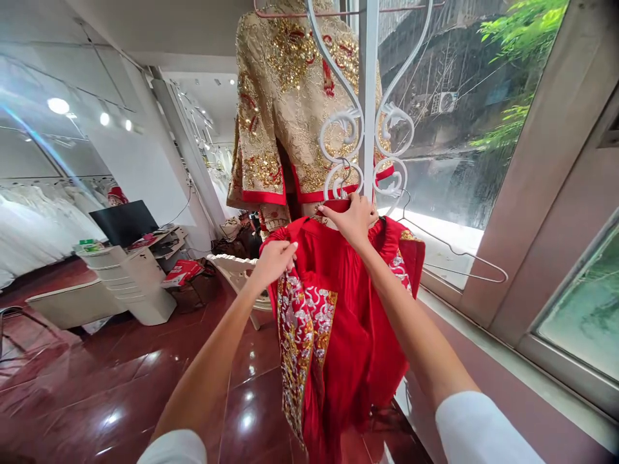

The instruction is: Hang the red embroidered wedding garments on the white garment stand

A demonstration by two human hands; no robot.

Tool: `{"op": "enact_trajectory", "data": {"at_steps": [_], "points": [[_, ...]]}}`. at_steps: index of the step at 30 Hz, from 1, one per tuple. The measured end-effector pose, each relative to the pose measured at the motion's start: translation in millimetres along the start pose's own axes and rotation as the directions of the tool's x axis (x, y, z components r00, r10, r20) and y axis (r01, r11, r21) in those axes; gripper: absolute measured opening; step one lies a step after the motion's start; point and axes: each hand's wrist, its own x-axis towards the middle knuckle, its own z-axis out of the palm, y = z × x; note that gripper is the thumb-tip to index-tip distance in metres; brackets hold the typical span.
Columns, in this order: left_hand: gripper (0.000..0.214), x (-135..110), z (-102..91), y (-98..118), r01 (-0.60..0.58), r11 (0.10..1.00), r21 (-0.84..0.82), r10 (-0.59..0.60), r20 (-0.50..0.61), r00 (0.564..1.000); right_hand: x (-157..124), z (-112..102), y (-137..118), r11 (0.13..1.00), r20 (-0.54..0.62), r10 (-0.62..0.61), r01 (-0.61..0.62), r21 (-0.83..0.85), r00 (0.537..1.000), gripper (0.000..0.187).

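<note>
A red garment (pixel 348 322) with silver and gold embroidered panels hangs in front of me. My left hand (pixel 275 263) is closed on its upper left edge, thumb pressed against the fingers. My right hand (pixel 352 219) grips the top of a hanger (pixel 336 206) at the garment's upper middle, just below the metal hook (pixel 344 173). The hook is up against a white scrolled metal rack (pixel 370 96); whether it rests on the rack I cannot tell. Behind hangs a gold beaded jacket (pixel 300 109) with red trim.
An empty wire hanger (pixel 454 258) hangs to the right by the window (pixel 435 148). A white chair (pixel 232 261) stands behind the garment. Farther left are a desk (pixel 116 270) with a black monitor (pixel 123 222), a red box (pixel 182 272) and white gowns (pixel 43 225).
</note>
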Motion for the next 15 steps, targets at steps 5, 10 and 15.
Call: {"op": "enact_trajectory", "data": {"at_steps": [5, 10, 15], "points": [[0.024, -28.8, 20.5, -23.3, 0.009, 0.977, 0.215, 0.076, -0.383, 0.921, 0.2, -0.6, 4.0, 0.999, -0.011, -0.041, 0.041, -0.028, 0.999, 0.068], [0.030, -39.1, 27.5, -32.1, 0.004, 0.996, 0.087, 0.028, -0.367, 0.930, -0.1, -0.9, 5.3, 0.998, 0.007, -0.057, 0.057, -0.016, 0.998, 0.065], [0.037, -38.8, 19.5, -34.7, 0.130, 0.988, -0.081, -0.140, -0.131, 0.981, 0.2, -4.2, 6.8, 0.995, 0.000, -0.084, 0.084, -0.063, 0.996, 0.063]]}}
